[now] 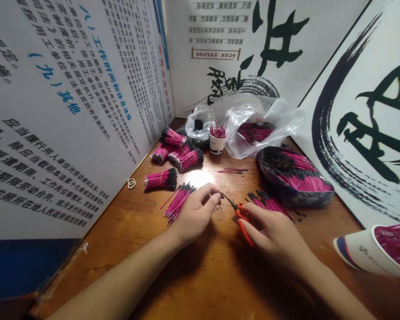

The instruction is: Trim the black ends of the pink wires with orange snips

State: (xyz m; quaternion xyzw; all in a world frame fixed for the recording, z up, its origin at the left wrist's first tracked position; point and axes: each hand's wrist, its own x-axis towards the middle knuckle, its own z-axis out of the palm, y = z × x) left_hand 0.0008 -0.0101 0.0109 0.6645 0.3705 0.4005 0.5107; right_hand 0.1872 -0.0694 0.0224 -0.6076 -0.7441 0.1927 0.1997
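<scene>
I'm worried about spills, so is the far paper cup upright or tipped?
Upright: the far paper cup stands on the table, pink wires sticking out of its top.

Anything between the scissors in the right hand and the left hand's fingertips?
Nothing visible: the scissors in the right hand reach right up to the left hand; touching or not, I can't tell. Loose pink strands lie on the left hand's other side.

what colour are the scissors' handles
Orange-red handles, showing in the head view.
</scene>
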